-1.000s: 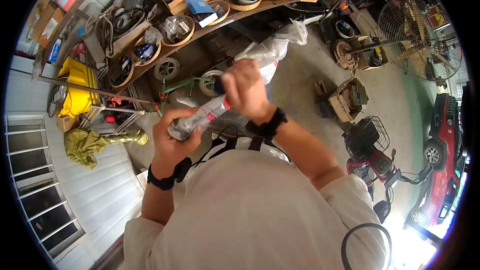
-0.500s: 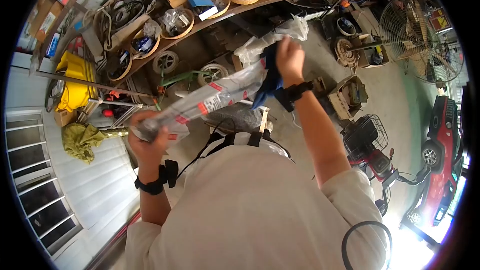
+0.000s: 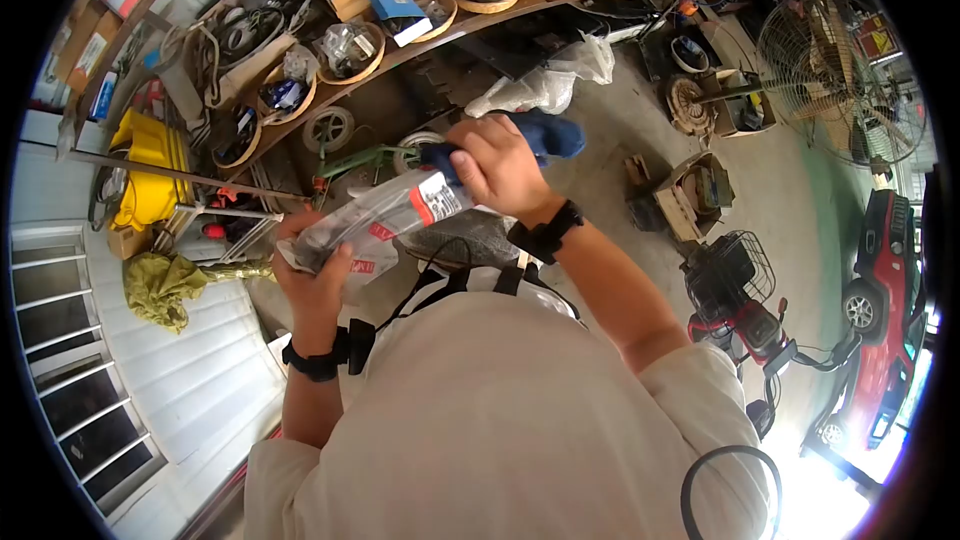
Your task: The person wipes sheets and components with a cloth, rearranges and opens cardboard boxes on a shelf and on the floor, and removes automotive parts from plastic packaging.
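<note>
Across my body lies a long part in clear plastic wrapping [image 3: 375, 220] with red and white labels; its exact kind is hidden by the wrap. My left hand [image 3: 312, 270] is closed around the near left end. At the other end, my right hand [image 3: 500, 168] grips a dark blue cloth [image 3: 556, 135] pressed over the wrapped part. Some of the cloth sticks out beyond the fingers on the right. Below the middle of the part is a grey wrapped bundle [image 3: 455, 240].
Ahead stands a shelf [image 3: 400, 58] with round baskets [image 3: 352, 50] and boxes of small parts. A yellow container [image 3: 150, 170] is at the left. To the right are a cardboard box [image 3: 695, 195], a standing fan [image 3: 840, 80], a scooter [image 3: 745, 310] and a red car [image 3: 880, 290].
My right hand has moved left and down along the wrapped part with the blue cloth, closer to my left hand. The left hand has barely shifted and keeps its hold.
</note>
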`<state>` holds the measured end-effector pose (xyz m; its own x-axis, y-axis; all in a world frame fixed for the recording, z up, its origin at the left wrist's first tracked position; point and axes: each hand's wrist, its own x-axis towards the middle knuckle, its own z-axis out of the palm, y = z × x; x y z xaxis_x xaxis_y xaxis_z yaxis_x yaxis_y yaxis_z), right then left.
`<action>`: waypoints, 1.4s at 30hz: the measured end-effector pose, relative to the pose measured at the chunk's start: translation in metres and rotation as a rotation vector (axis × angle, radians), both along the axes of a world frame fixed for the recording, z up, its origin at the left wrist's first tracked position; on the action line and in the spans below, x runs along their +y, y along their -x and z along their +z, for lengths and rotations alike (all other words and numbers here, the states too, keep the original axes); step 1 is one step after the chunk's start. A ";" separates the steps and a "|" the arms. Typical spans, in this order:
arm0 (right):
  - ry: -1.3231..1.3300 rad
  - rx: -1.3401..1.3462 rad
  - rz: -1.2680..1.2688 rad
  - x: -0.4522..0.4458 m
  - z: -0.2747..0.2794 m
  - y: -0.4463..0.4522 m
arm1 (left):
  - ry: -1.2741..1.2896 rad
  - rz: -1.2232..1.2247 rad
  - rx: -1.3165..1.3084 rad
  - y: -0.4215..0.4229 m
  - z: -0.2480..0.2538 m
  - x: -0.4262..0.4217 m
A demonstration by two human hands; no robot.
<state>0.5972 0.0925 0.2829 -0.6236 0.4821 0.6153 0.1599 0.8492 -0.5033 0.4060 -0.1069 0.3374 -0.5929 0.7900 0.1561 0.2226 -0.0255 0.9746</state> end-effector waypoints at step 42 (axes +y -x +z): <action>-0.169 0.064 0.065 -0.051 0.059 0.022 | -0.012 0.386 -0.584 -0.002 -0.007 0.021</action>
<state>0.5750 0.0412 0.3419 -0.6071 0.3283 0.7236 0.0737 0.9300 -0.3600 0.4085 -0.0857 0.3303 -0.8201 0.5065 -0.2661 -0.3422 -0.0615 0.9376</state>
